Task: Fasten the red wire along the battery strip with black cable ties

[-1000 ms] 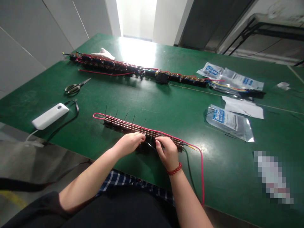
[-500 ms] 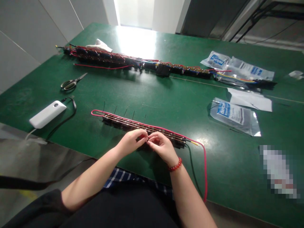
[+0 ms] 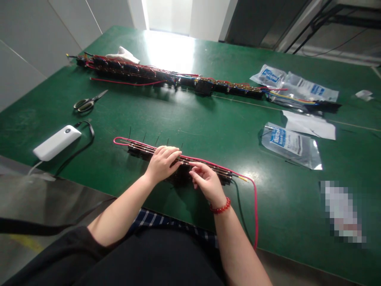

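Along the near edge of the green table (image 3: 149, 115), a short black bar (image 3: 184, 170) carrying thin wires lies lengthwise before the person, both hands working about its middle. Change noted against the picture half a second ago: the fingertips, then meeting at the bar's near side, are now parted. The left hand (image 3: 164, 161) has shifted onto the top of the bar, its fingers laid side by side across the wires and its thumb toward the near side; whether it presses firmly or merely rests cannot be told. The right hand (image 3: 206, 178), just to the right, has its forefinger reaching to the bar, thumb below with a small gap at the tips, remaining fingers curled; whether anything is pinched there cannot be told. In this inspector's judgement, the joint fingertip work has given way to divided duty, the left hand steadying the bar while the right attends to its near side. Behind the bar, dark upright strands (image 3: 144, 137) stand in a row, unaltered. A red wire (image 3: 256, 206) runs along the bar's far side and drops past its right end. Scissors (image 3: 86, 104) and a white box (image 3: 57, 143) lie to the left, untouched.
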Motion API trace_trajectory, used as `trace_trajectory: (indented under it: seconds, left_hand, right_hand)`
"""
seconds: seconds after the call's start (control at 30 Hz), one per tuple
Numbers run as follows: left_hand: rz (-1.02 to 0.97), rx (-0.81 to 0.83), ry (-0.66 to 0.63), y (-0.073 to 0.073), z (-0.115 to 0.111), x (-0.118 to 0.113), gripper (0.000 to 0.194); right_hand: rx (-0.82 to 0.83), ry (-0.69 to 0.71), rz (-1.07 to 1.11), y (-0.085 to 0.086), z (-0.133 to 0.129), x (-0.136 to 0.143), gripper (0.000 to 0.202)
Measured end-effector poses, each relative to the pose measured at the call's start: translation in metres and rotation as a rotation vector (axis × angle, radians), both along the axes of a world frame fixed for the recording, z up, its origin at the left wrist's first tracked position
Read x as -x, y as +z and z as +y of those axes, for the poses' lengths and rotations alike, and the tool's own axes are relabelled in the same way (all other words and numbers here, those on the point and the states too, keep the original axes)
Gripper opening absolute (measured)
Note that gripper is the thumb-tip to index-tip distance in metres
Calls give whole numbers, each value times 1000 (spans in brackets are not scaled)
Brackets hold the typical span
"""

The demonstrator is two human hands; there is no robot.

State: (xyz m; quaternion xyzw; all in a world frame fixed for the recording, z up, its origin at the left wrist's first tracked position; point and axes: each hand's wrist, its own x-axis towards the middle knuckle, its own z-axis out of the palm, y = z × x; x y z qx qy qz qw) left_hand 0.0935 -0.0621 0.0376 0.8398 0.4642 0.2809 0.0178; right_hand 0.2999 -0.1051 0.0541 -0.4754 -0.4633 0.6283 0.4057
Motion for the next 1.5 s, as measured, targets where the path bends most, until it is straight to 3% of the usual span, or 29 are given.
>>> trace_trajectory:
  seconds: [0.17, 0.6, 0.87, 1.03, 1.2, 1.37, 1.5]
  left_hand:
    - [0, 33, 16, -8, 1, 0, 29]
    - [14, 27, 25, -9, 1, -1, 28]
    - [7, 25, 23, -8, 2, -1, 27]
    - [-4, 34, 20, -8, 2, -1, 26]
    - [-4, 44, 21, -8, 3, -2, 26]
    - [0, 39, 22, -9, 3, -2, 26]
    - [10, 34, 28, -8, 3, -2, 26]
  right_hand:
    - [16, -76, 66, -3, -2, 0, 32]
    - [55, -183, 126, -11, -9, 2, 31]
    - [21, -234, 107, 7, -7, 2, 28]
    - [-92, -328, 53, 18, 7, -4, 25]
    - [-277, -461, -96, 17, 18, -10, 21]
    - [-439, -568, -252, 2, 15, -9, 18]
    - [-593, -599, -508, -17, 10, -8, 17]
